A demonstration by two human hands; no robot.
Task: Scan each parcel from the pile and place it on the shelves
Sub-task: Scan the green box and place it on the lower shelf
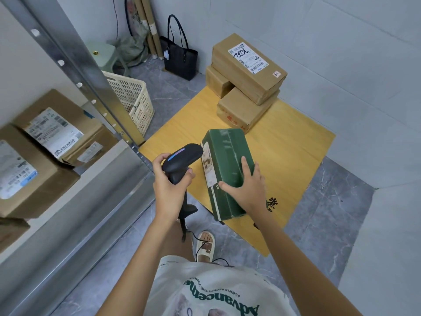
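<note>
Green parcel (pixel 227 169) sits gripped in the right hand (pixel 247 188) above the yellow board (pixel 291 160) — long axis running away from the person, label side facing the scanner (pixel 182 160) clenched in the left hand (pixel 169 181).

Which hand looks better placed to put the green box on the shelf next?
Probably the right hand: it already holds the green box, while the left hand is busy gripping the scanner.
</note>
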